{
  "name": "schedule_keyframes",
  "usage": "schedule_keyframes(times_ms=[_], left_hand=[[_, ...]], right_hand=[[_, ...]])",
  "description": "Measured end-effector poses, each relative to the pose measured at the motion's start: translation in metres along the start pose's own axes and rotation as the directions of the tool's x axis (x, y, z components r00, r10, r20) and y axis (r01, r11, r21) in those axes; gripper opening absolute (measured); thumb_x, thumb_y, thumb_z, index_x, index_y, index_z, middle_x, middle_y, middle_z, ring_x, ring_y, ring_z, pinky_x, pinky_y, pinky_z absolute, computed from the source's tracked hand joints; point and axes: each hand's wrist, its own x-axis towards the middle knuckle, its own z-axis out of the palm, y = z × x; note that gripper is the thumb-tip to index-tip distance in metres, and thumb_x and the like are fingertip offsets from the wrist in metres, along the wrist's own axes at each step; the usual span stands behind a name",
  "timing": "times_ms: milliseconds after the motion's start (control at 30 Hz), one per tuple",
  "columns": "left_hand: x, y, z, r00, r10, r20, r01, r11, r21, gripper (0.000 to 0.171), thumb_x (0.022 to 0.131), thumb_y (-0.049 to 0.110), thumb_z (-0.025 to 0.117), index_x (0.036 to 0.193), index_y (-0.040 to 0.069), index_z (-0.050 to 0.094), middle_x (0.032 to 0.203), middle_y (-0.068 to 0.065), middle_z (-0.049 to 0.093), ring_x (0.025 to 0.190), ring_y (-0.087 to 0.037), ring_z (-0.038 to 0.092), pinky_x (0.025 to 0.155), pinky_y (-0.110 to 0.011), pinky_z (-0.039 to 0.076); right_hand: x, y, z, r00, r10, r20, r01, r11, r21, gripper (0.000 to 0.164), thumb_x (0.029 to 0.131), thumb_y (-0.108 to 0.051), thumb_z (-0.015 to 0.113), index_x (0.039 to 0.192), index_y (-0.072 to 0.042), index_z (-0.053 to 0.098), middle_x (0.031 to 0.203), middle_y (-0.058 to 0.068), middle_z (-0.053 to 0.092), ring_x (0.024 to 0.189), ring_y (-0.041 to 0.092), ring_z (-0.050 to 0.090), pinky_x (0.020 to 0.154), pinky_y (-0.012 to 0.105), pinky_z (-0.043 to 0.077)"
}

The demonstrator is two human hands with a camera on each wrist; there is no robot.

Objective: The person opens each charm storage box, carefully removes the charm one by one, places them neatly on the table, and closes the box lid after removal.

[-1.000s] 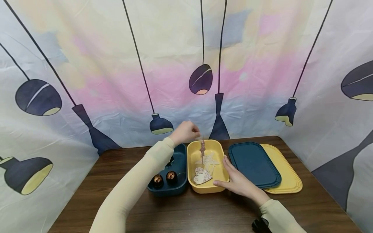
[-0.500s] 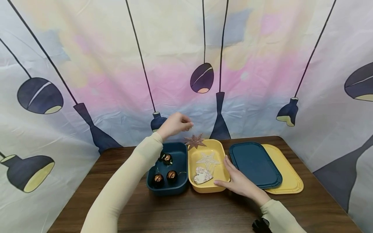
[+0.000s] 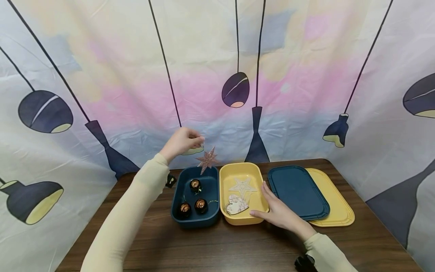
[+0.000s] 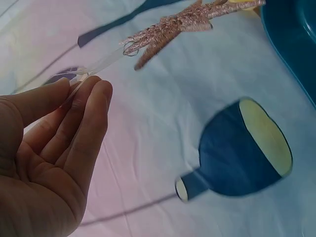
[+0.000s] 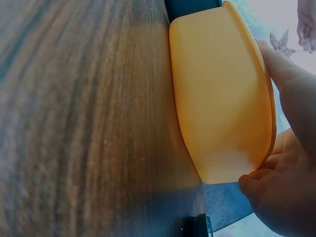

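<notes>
Well, the left hand (image 3: 185,141) is pinching a clear loop (image 4: 109,60) between thumb and fingertips, and one pink star (image 3: 207,160) is hanging from it. The pink star is dangling up by the back edge of the blue box (image 3: 197,224). In the head view, one spike is pointing up and a bit right, and another is pointing down and a bit left, so its long line is leaning a little. In the left wrist view, it is showing its thin side. The right hand (image 3: 280,211) is holding the near right corner of the yellow box (image 3: 238,220), with the thumb lying on the near rim and the fingers following the right wall.

Two boxes are sitting side by side. Three shiny brown balls (image 3: 201,205) are lying in the blue box. One pale star (image 3: 242,186) and one white heart (image 3: 236,204) are lying in the yellow box, the heart nearer. Two lids are resting on the right, and the blue lid (image 3: 299,192) is covering part of the yellow lid (image 3: 340,200).

Blue floor is showing around the balls. A small gap is running between the yellow box and the blue lid. Brown wood of the table (image 3: 221,249) is showing in front of both boxes.
</notes>
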Motion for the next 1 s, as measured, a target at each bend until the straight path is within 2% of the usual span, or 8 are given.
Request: schedule_keyframes(times_ms=[133, 333, 500, 700, 833, 1000], left_hand=[[-0.008, -0.012, -0.011, 0.999, -0.023, -0.033, 0.024, 1.000, 0.011, 0.030, 0.102, 0.026, 0.062, 0.117, 0.002, 0.073, 0.108, -0.017, 0.073, 0.090, -0.025, 0.069, 0.082, -0.041, 0.057], [-0.017, -0.030, -0.023, 0.996, -0.050, -0.078, 0.053, 0.997, 0.047, 0.030, 0.104, 0.026, 0.061, 0.113, 0.001, 0.074, 0.097, -0.016, 0.072, 0.081, -0.024, 0.064, 0.074, -0.039, 0.050], [-0.020, -0.045, -0.029, 0.991, -0.070, -0.111, 0.075, 0.996, 0.044, 0.032, 0.104, 0.027, 0.060, 0.113, -0.001, 0.074, 0.101, -0.017, 0.073, 0.087, -0.029, 0.068, 0.080, -0.043, 0.055], [-0.024, -0.065, -0.032, 0.983, -0.122, -0.136, 0.117, 0.992, -0.044, 0.036, 0.104, 0.027, 0.059, 0.122, -0.003, 0.068, 0.114, -0.023, 0.070, 0.100, -0.036, 0.069, 0.087, -0.045, 0.057], [-0.031, -0.079, -0.030, 0.976, -0.160, -0.150, 0.147, 0.985, -0.091, 0.040, 0.105, 0.029, 0.058, 0.127, -0.004, 0.065, 0.118, -0.024, 0.068, 0.102, -0.035, 0.069, 0.090, -0.046, 0.056], [-0.037, -0.097, -0.026, 0.964, -0.206, -0.170, 0.179, 0.971, -0.159, 0.046, 0.105, 0.032, 0.058, 0.132, -0.004, 0.062, 0.120, -0.025, 0.068, 0.101, -0.028, 0.070, 0.094, -0.047, 0.054]], right_hand=[[0.000, 0.000, 0.000, 1.000, -0.003, 0.000, 0.003, 1.000, -0.001, 0.114, 0.086, -0.065, 0.069, 0.161, -0.003, 0.009, 0.168, 0.010, -0.004, 0.152, 0.037, 0.011, 0.115, 0.059, 0.029], [-0.001, 0.001, 0.000, 1.000, 0.008, 0.007, -0.008, 1.000, 0.010, 0.113, 0.087, -0.064, 0.069, 0.161, -0.004, 0.008, 0.168, 0.009, -0.004, 0.152, 0.037, 0.011, 0.114, 0.059, 0.028], [-0.002, 0.003, -0.001, 1.000, 0.019, 0.006, -0.019, 1.000, 0.014, 0.113, 0.087, -0.064, 0.069, 0.161, -0.004, 0.008, 0.168, 0.009, -0.004, 0.152, 0.037, 0.011, 0.114, 0.060, 0.029], [-0.003, 0.005, -0.001, 1.000, 0.025, 0.002, -0.025, 0.999, 0.026, 0.111, 0.088, -0.062, 0.069, 0.161, -0.005, 0.009, 0.168, 0.011, -0.002, 0.152, 0.037, 0.011, 0.114, 0.061, 0.028], [-0.003, 0.006, 0.001, 1.000, 0.029, 0.006, -0.029, 0.999, 0.026, 0.110, 0.088, -0.061, 0.069, 0.161, -0.005, 0.009, 0.168, 0.011, -0.002, 0.152, 0.037, 0.011, 0.114, 0.061, 0.027], [-0.003, 0.005, 0.001, 1.000, 0.028, -0.001, -0.028, 0.999, 0.021, 0.111, 0.087, -0.062, 0.069, 0.161, -0.005, 0.010, 0.168, 0.008, -0.003, 0.152, 0.036, 0.010, 0.115, 0.061, 0.026]])
